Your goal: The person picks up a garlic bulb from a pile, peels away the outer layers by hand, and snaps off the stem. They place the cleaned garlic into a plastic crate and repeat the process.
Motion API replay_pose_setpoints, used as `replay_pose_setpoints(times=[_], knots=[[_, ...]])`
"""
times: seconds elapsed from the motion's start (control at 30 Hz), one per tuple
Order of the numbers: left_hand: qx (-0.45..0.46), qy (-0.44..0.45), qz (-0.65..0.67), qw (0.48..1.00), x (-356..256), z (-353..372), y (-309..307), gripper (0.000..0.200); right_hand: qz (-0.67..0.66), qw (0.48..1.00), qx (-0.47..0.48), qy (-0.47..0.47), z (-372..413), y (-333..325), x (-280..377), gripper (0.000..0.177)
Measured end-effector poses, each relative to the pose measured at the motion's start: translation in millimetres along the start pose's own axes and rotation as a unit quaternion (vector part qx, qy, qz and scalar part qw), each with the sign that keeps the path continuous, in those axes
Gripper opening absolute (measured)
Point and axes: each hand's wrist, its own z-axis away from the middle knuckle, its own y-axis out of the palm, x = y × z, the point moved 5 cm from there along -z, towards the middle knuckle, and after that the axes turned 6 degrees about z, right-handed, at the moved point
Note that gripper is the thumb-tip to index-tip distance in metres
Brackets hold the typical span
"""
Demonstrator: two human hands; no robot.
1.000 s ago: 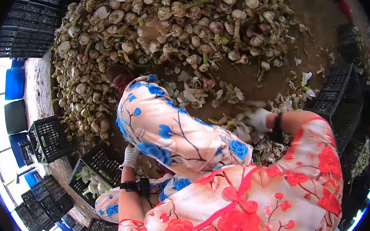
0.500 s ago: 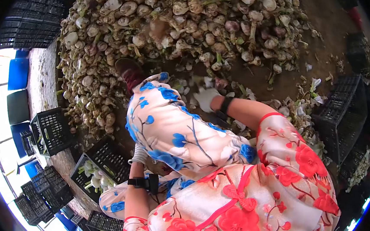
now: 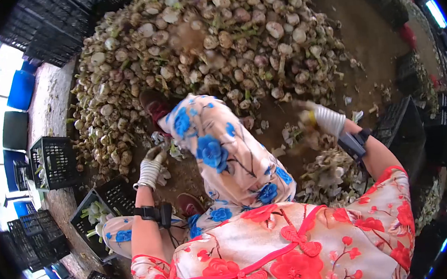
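Observation:
A large heap of garlic bulbs (image 3: 206, 51), many with roots and stem stubs, lies on the ground in front of me. My left hand (image 3: 150, 169), in a white knitted glove, is low beside the heap's left edge. Its fingers are loosely bent and apart, and nothing shows in them. My right hand (image 3: 327, 119), also gloved, is out to the right over the bare floor. Motion smears its fingers, and a yellow patch shows by them; what it is I cannot make out. Beneath that hand lies a pile of garlic trimmings (image 3: 329, 176).
Near my left leg stands a black crate (image 3: 113, 196) holding trimmed garlic. Another black crate (image 3: 55, 163) is farther left, with blue containers (image 3: 20, 90) behind it. On the right is a dark crate (image 3: 398, 125). My shoe (image 3: 153, 104) touches the heap.
My right hand has swung from beside my knee out to the right. The left hand has come up from behind my leg into fuller view. The camera view has shifted.

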Motion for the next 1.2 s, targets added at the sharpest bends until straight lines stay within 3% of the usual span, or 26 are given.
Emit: replay_pose_setpoints(times=[0.03, 0.1, 0.13, 0.17, 0.2, 0.27, 0.3, 0.33, 0.37, 0.4, 0.43, 0.47, 0.5, 0.53, 0.57, 0.6, 0.67, 0.73, 0.77, 0.8, 0.87, 0.9, 1.0, 1.07, 1.13, 1.2], knots=[[-0.024, 0.033, 0.038, 0.998, -22, 3, -4, 0.030, -0.031, 0.990, 0.068, -0.115, -13, 19, 40, 0.067], [-0.053, 0.071, 0.156, 0.984, -66, 22, -5, 0.028, -0.024, 0.969, 0.097, -0.227, -24, 58, 102, 0.059], [-0.052, 0.082, 0.237, 0.967, -86, 33, -1, 0.028, 0.046, 0.953, 0.041, -0.297, -5, 99, 140, 0.056], [-0.045, 0.152, 0.212, 0.964, -119, 56, 6, 0.029, 0.103, 0.928, 0.043, -0.354, -6, 130, 161, 0.055], [-0.043, 0.219, 0.183, 0.957, -151, 82, 13, 0.030, 0.157, 0.897, 0.049, -0.410, -7, 164, 178, 0.055], [0.029, 0.166, 0.296, 0.940, -172, 112, 32, 0.033, 0.242, 0.819, 0.033, -0.518, -1, 239, 188, 0.054], [0.056, 0.184, 0.336, 0.922, -175, 119, 37, 0.032, 0.282, 0.764, 0.031, -0.579, 3, 275, 185, 0.052], [0.084, 0.204, 0.374, 0.901, -175, 123, 39, 0.032, 0.314, 0.775, 0.054, -0.546, -16, 298, 176, 0.059], [0.031, 0.226, 0.376, 0.898, -172, 125, 34, 0.031, 0.348, 0.782, 0.076, -0.512, -35, 320, 166, 0.066], [-0.020, 0.246, 0.376, 0.893, -165, 123, 26, 0.032, 0.458, 0.699, 0.044, -0.547, -14, 343, 160, 0.073], [-0.015, 0.264, 0.443, 0.857, -157, 117, 15, 0.029, 0.548, 0.601, 0.006, -0.581, 8, 366, 154, 0.080], [-0.034, 0.268, 0.451, 0.851, -143, 116, 5, 0.029, 0.490, 0.587, 0.009, -0.644, 14, 377, 151, 0.073], [-0.053, 0.235, 0.461, 0.854, -136, 120, -3, 0.027, 0.343, 0.721, 0.095, -0.595, 15, 378, 152, 0.068], [-0.067, 0.201, 0.471, 0.856, -127, 123, -11, 0.026, 0.183, 0.822, 0.172, -0.511, 13, 380, 150, 0.062], [-0.021, 0.277, 0.529, 0.802, -123, 123, -17, 0.025, 0.054, 0.872, 0.169, -0.457, -4, 367, 152, 0.039], [-0.032, 0.278, 0.544, 0.791, -117, 128, -24, 0.027, 0.105, 0.905, 0.110, -0.398, -33, 353, 153, 0.026], [-0.069, 0.249, 0.510, 0.820, -111, 133, -27, 0.036, 0.156, 0.906, 0.101, -0.381, -51, 353, 143, 0.021], [-0.094, 0.295, 0.476, 0.823, -109, 131, -18, 0.042, 0.230, 0.913, 0.104, -0.319, -42, 372, 132, 0.024], [-0.050, 0.249, 0.467, 0.847, -103, 129, -11, 0.049, 0.147, 0.929, 0.157, -0.303, -51, 380, 121, 0.022], [-0.050, 0.244, 0.468, 0.848, -102, 128, -7, 0.049, 0.145, 0.919, 0.174, -0.322, -61, 382, 116, 0.022], [-0.016, 0.302, 0.396, 0.867, -110, 132, 4, 0.056, 0.096, 0.924, 0.191, -0.316, -72, 376, 108, 0.022], [0.018, 0.276, 0.408, 0.870, -107, 128, 6, 0.062, 0.112, 0.915, 0.199, -0.332, -75, 372, 107, 0.024], [0.036, 0.270, 0.458, 0.846, -106, 124, 13, 0.059, 0.134, 0.925, 0.185, -0.302, -85, 360, 102, 0.024], [0.014, 0.280, 0.428, 0.859, -94, 110, 17, 0.058, 0.119, 0.935, 0.178, -0.282, -82, 352, 100, 0.025], [0.055, 0.291, 0.430, 0.853, -90, 105, 25, 0.058, 0.115, 0.949, 0.163, -0.243, -81, 343, 96, 0.025], [0.046, 0.291, 0.418, 0.860, -86, 99, 30, 0.059, 0.103, 0.940, 0.152, -0.287, -94, 330, 87, 0.026]])
